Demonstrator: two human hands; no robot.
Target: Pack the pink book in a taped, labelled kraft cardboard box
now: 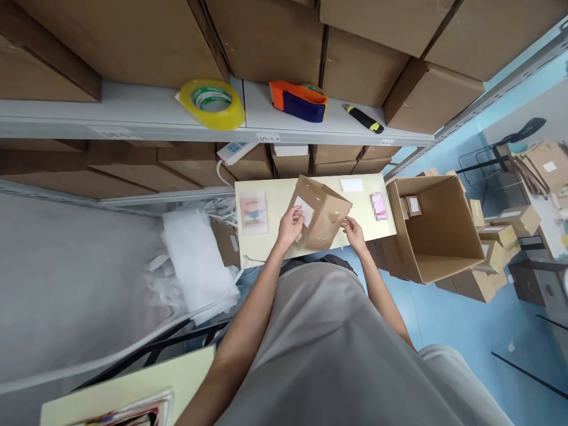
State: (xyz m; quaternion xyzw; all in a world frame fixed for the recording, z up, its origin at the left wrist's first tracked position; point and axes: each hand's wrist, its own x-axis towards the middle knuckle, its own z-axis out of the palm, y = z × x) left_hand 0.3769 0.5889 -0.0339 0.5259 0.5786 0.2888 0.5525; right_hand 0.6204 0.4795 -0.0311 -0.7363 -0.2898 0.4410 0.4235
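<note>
A brown cardboard box [327, 214] rests tilted on the pale yellow table in front of me, its taped side facing right. On its left side sits a white label [304, 210]. My left hand [290, 228] has its fingers curled against that side, over the label's lower edge. At the box's right edge, my right hand [354, 232] grips with thumb and fingers pinched together. The undersides of the fingers on both hands are hidden.
The narrow table [275, 198] also holds a white slip [352, 184] and a pink packet [378, 206]. A large open carton [448, 222] stands to the right. Above, the shelf carries yellow tape [231, 112], a tape dispenser [302, 103] and a utility knife [364, 119].
</note>
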